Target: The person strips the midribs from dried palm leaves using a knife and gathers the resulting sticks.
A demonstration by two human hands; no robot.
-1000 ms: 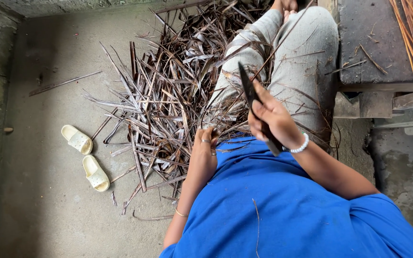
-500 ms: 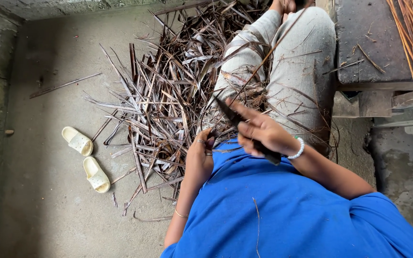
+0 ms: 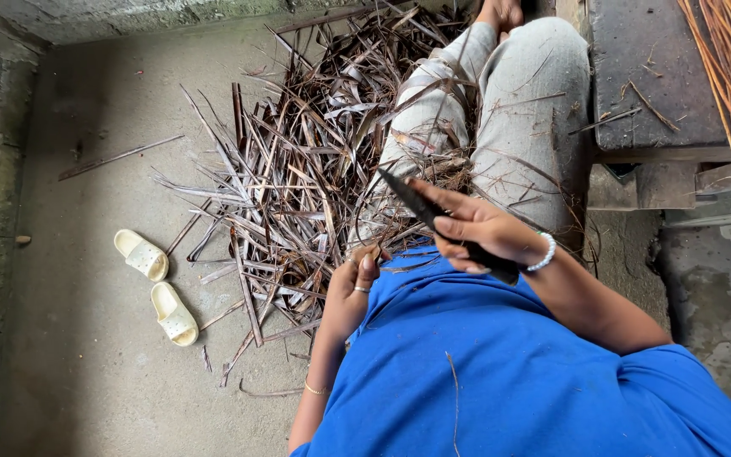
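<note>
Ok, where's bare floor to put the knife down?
Bare concrete floor left of the leaf pile, above and below the sandals. Crowded: pile around the legs, where right hand holds the knife.

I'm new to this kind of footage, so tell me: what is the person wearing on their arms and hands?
Both arms are bare below short blue sleeves. The right hand has a bracelet of pale beads at the wrist. The left hand has a ring on one finger and a thin gold-coloured bangle further up the forearm.

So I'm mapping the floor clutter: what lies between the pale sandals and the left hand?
In the head view, dry leaf strips from the pile lie between the sandals and the left hand.
</note>
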